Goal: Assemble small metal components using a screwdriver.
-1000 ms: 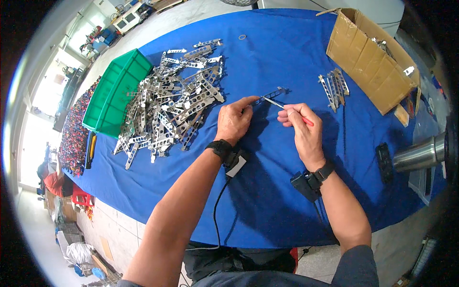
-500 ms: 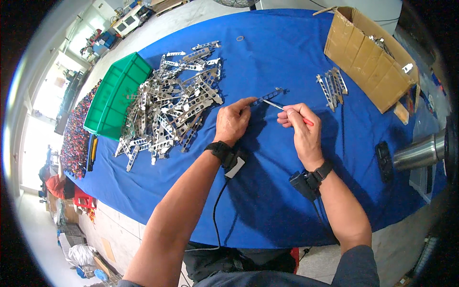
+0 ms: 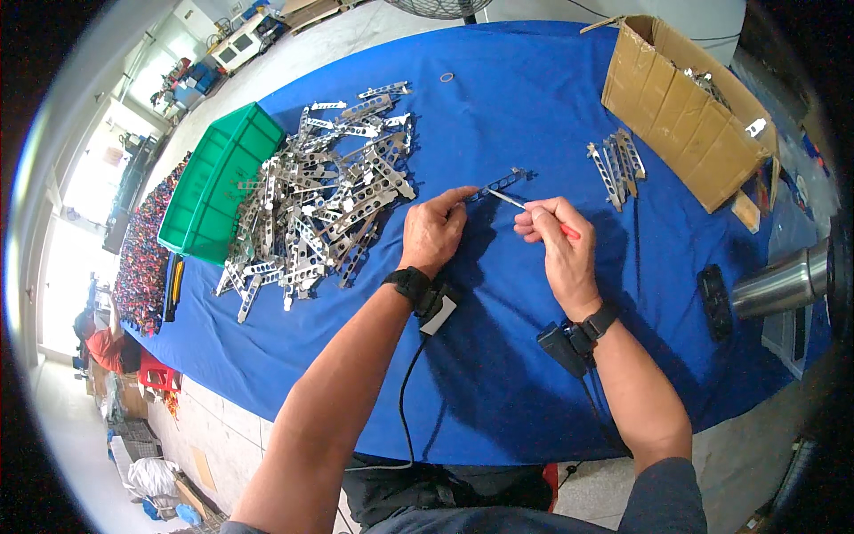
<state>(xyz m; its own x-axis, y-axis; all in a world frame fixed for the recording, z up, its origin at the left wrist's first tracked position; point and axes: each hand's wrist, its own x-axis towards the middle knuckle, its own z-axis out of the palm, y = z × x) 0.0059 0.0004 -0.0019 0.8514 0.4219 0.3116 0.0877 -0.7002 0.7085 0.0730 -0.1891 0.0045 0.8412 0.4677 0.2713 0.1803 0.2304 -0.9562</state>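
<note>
A narrow metal strip with a row of round holes (image 3: 509, 180) lies at a slant on the blue cloth. My left hand (image 3: 433, 233) is closed on its near end, fingertips pinching it. In my right hand (image 3: 560, 240) is a slim metal tool with a red handle (image 3: 571, 232), held like a pen. Its pale tip touches, or nearly touches, the strip just beyond my left fingertips. The exact kind of tool cannot be made out. Left of my hands lies a large heap of similar metal strips (image 3: 311, 200); several more strips (image 3: 616, 167) sit in a small group to the right.
A green plastic bin (image 3: 206, 182) lies tipped beside the heap. At the far right stands an open cardboard box (image 3: 680, 111) with metal parts inside. A small ring (image 3: 447, 77), a black object (image 3: 714, 301) and a shiny metal cylinder (image 3: 780, 283) are also around the blue-covered table (image 3: 525, 383).
</note>
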